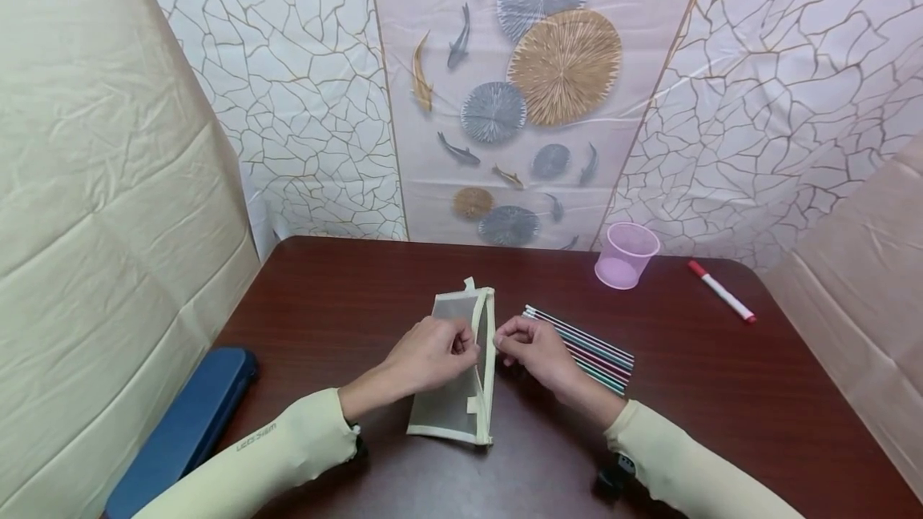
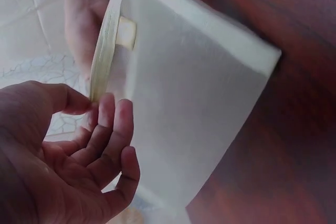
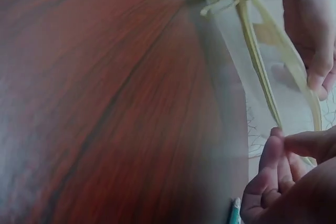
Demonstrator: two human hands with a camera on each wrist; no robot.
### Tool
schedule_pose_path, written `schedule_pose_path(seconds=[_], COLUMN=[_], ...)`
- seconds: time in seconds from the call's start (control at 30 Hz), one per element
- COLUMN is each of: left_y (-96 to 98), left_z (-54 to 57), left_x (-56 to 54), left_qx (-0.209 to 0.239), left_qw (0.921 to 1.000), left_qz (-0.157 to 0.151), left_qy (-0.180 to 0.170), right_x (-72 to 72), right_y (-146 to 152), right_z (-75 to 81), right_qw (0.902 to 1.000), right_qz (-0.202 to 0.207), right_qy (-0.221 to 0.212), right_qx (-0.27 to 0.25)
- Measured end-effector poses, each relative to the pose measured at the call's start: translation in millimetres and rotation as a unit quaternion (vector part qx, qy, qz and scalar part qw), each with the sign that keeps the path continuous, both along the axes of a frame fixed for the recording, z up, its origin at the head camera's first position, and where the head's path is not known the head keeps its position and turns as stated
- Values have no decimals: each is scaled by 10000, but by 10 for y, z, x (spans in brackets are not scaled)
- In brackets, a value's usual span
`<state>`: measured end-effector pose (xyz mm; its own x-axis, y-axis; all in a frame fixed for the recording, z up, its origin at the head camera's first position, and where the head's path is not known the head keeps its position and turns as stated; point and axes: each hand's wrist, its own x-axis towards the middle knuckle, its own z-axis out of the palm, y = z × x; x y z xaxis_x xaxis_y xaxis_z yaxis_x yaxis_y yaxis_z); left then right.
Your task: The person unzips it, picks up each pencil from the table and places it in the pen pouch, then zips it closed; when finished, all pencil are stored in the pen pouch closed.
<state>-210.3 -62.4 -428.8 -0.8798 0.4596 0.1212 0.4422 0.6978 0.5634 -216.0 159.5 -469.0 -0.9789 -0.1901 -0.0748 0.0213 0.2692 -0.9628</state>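
A cream mesh zipper pouch (image 1: 447, 399) lies on the table with its zipped mouth parted along the right side. My left hand (image 1: 434, 352) pinches the mouth's left edge between thumb and fingers, as the left wrist view shows with the pouch (image 2: 189, 87) hanging beside it. Opposite, my right hand (image 1: 535, 349) pinches the other zipper edge, seen in the right wrist view at the fingertips (image 3: 275, 132). Several striped pencils (image 1: 594, 351) lie side by side just right of my right hand, partly hidden by it.
A pink mesh cup (image 1: 627, 255) stands at the back right, with a red-and-white marker (image 1: 721, 291) to its right. At the left edge lies a dark blue case (image 1: 183, 431). Patterned cloth (image 1: 324, 102) hangs behind the brown table (image 1: 346, 287).
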Motion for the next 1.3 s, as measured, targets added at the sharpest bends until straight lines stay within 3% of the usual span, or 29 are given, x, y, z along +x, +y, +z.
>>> schedule_pose_path(seconds=[0.17, 0.37, 0.53, 0.7, 0.83, 0.93, 1.1, 1.17, 1.3], left_y=[-106, -236, -310, -352, -350, -306, -209, -178, -147], left_z=[127, 326, 448, 511, 469, 379, 176, 113, 41], left_x=[9, 25, 49, 56, 48, 36, 0, -15, -35], left_qx=[-338, -1083, -1260, -643, 112, 823, 1852, 2035, 2200], left_qw=[9992, 9935, 9920, 9924, 9845, 9705, 9359, 9288, 9247], left_qz=[130, 77, -75, -201, -382, -481, -446, -334, -85], left_qy=[167, 345, -33, -1026, -1706, -2214, -2964, -3079, -3104], right_x=[6, 11, -25, -88, -93, -86, -92, -102, -141], right_y=[13, 52, 100, 156, 143, 110, 54, 40, 53], right_z=[-5, 26, 32, 14, 16, 3, -36, -38, 25], right_qw=[9959, 9829, 9720, 9645, 9738, 9816, 9832, 9826, 9776], right_qz=[-112, -175, -138, -136, 43, 338, 745, 876, 1118], right_qy=[418, 792, 1124, 1288, 1114, 1043, 1045, 1050, 1094], right_qx=[797, 1650, 2059, 2301, 1982, 1564, 1297, 1259, 1408])
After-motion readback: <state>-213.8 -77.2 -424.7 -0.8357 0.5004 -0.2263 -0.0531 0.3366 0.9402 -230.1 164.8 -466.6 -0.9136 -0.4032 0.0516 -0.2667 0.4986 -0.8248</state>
